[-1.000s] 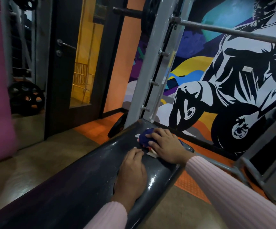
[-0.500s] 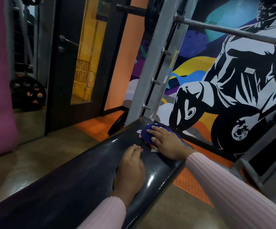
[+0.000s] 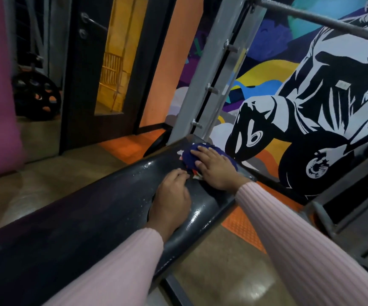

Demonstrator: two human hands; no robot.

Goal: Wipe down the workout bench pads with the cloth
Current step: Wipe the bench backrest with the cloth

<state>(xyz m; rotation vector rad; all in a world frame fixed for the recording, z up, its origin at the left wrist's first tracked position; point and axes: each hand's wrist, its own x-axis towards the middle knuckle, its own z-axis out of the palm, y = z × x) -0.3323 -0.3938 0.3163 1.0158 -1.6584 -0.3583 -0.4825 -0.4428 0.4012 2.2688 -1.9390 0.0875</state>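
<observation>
A long black bench pad (image 3: pixel 103 204) runs from the lower left up to the middle, shiny and speckled with droplets. At its far end lies a dark blue cloth (image 3: pixel 189 156) with white and red patches. My right hand (image 3: pixel 217 167) presses flat on the cloth, fingers spread over it. My left hand (image 3: pixel 170 196) rests palm down on the pad just below the cloth, its fingertips close to the cloth's near edge. Both arms wear pink ribbed sleeves.
A grey rack upright (image 3: pixel 209 69) rises right behind the pad's far end, with a steel barbell (image 3: pixel 324 22) across the top right. A painted mural wall (image 3: pixel 311 96) stands behind. A black weight plate (image 3: pixel 36 96) and a dark door (image 3: pixel 83 74) are at left.
My right hand has slid the cloth a little farther toward the pad's far end. My left hand has stayed on the pad.
</observation>
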